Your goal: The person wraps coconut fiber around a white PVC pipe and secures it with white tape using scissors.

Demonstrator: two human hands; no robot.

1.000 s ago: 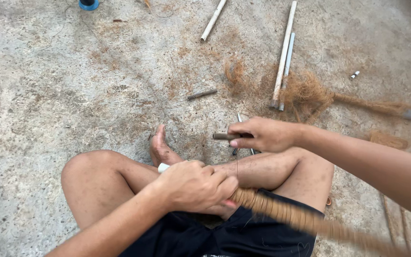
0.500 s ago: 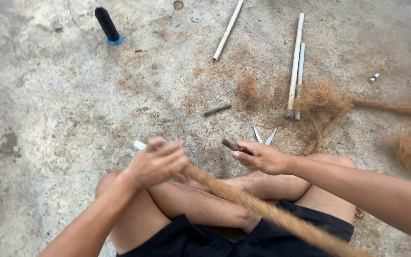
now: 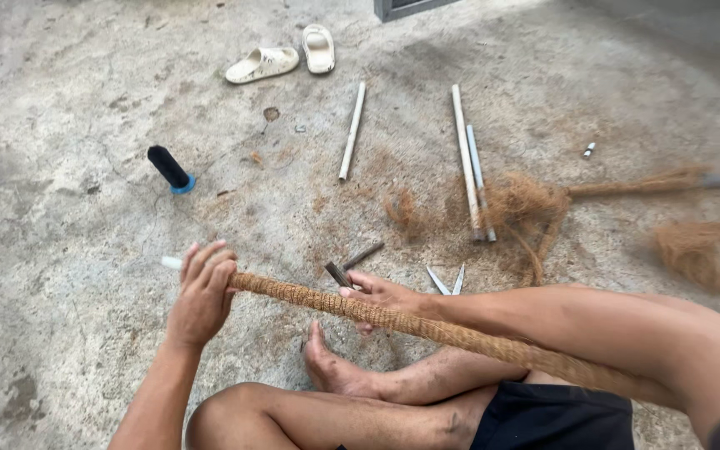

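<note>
I see pale sandals (image 3: 281, 57), a black spool (image 3: 169, 168), white pipes (image 3: 467, 158) and loose fibre clumps (image 3: 695, 250) on concrete

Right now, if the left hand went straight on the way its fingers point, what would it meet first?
Probably the black spool on its blue base; the left hand points up-left over bare concrete floor, though depth is uncertain.

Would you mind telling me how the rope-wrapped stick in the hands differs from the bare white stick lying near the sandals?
The wrapped stick is covered in brown fibre cord; the white stick is bare. The wrapped one is held off the ground by the left hand and right hand; the white one lies loose on the concrete. Both are long and thin.
</note>
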